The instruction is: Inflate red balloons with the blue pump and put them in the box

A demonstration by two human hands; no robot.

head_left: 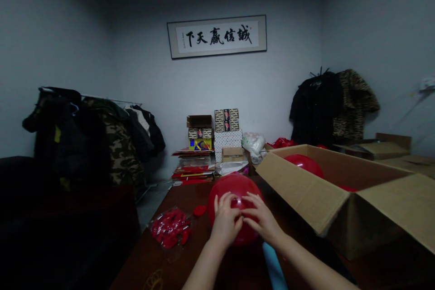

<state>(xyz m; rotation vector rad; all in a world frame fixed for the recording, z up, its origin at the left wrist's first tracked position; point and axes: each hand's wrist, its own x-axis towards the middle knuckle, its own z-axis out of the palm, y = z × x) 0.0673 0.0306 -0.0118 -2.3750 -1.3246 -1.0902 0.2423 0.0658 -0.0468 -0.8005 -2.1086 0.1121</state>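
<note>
A round, inflated red balloon point(224, 186) is in front of me above the brown table point(200, 244). My left hand point(224, 221) and my right hand point(263, 221) meet at its near side. The thumb and fingers of each hand are closed together at the balloon's neck, which is mostly hidden behind them. Beneath my right wrist lies a long light-blue object point(273, 265), its kind unclear. To the left sits a clear plastic bag of uninflated red balloons point(171, 229), with a loose flat red balloon point(200, 210) beside it.
An open cardboard box point(302, 195) stands at the right, with an inflated red balloon point(306, 165) inside. Stacked boxes point(227, 120) and red papers point(193, 173) are at the table's far end. Coats hang on a rack point(112, 99) at the left.
</note>
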